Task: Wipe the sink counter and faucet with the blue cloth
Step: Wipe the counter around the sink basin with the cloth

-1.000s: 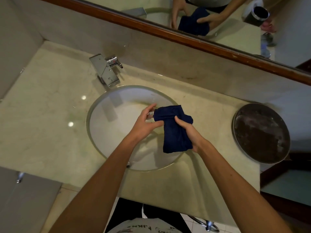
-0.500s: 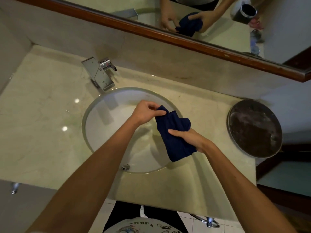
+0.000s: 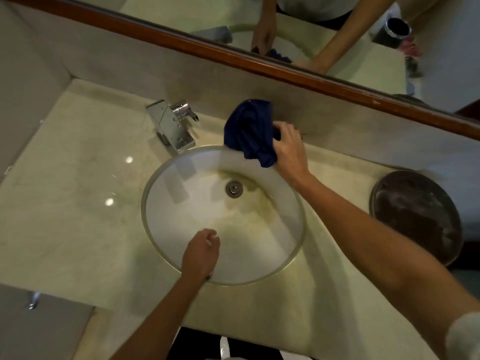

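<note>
Blue cloth (image 3: 250, 132) bunched in my right hand (image 3: 289, 152), fingers clamped, arm outstretched beside the faucet (image 3: 172, 126). My left hand (image 3: 201, 252) loosely curled, empty, over the sink (image 3: 155, 229).

Navy blue cloth (image 3: 250, 131); pale cream marbled worktop (image 3: 78, 203); white basin (image 3: 187, 216), yellow-stained; chrome faucet (image 3: 171, 126); dark brown round tray (image 3: 415, 216).

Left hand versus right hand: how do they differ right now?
The right hand grips the bunched blue cloth at the counter's back edge beside the faucet; the left hand holds nothing. The right reaches far forward; the left hangs loosely curled over the basin's near rim. Both are bare.
</note>
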Motion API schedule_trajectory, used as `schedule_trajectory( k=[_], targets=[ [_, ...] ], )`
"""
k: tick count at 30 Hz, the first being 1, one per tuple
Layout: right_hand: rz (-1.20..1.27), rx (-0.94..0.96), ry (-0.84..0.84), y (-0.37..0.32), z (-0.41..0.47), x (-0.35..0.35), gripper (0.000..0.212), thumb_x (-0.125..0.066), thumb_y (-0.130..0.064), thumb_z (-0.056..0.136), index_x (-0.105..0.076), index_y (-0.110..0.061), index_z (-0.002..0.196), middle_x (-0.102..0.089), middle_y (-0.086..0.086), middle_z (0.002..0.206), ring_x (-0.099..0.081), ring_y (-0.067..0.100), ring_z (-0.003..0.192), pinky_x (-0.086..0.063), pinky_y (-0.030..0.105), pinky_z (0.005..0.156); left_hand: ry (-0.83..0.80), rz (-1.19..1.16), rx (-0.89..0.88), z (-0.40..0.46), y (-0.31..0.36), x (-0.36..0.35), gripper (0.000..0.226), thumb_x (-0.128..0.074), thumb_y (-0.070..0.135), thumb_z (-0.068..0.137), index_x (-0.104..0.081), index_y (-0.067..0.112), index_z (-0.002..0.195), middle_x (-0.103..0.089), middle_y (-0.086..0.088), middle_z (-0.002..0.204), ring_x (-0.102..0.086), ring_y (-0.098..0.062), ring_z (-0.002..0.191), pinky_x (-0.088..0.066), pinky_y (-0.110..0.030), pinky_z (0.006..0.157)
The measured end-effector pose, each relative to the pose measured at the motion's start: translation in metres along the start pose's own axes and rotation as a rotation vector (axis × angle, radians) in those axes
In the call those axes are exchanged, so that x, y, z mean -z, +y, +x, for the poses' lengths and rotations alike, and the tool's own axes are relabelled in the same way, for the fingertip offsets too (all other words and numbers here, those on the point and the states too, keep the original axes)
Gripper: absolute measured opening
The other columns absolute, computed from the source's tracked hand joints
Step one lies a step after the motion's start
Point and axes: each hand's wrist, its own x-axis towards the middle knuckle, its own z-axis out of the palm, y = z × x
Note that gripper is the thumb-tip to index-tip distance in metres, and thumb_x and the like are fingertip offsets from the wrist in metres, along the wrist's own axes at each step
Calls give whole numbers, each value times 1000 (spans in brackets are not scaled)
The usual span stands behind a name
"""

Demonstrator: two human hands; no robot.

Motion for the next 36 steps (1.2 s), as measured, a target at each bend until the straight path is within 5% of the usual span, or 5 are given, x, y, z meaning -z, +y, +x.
schedule_trajectory(
  k=[4,19,26,30,36],
  targets=[
    [-261,308,-232,12,15,-51,51,-69,-29,93,-53,-24,141,-55,12,114,-53,33,100,-43,44,88,105,94,-73,-15,-5,-6,17,-51,36,102,-65,30,112,-64,15,97,-61,-6,81,-52,-31,81],
    [-318,106,-361,145,-74,16,80,-43,-60,83,-46,-19,151,-51,15,120,-51,36,104,-40,45,85,222,275,-200,-26,-4,-12,31,-51,33,102,-55,20,74,-55,5,64,-55,-18,58,-46,-34,61],
    [-448,203,-445,173,-74,34,69,-79,-34,82,-52,-2,136,-57,25,108,-57,42,89,-45,48,73,226,386,-168,-24,-2,-16,39,-45,45,100,-56,22,71,-56,7,62,-55,-15,58,-45,-31,60],
    [-459,270,-493,167,-64,38,69,-70,-42,87,-39,-16,143,-59,20,109,-63,39,78,-37,36,54,249,381,-158,-28,1,-16,40,-47,44,100,-57,21,69,-58,6,63,-56,-16,60,-48,-34,63],
    [-318,226,-487,161,-99,37,63,-59,-40,83,-45,-17,140,-62,15,112,-64,41,72,-41,36,55,246,401,-183,-29,3,-15,46,-43,47,100,-59,20,66,-61,4,60,-57,-17,57,-50,-34,62]
  ],
)
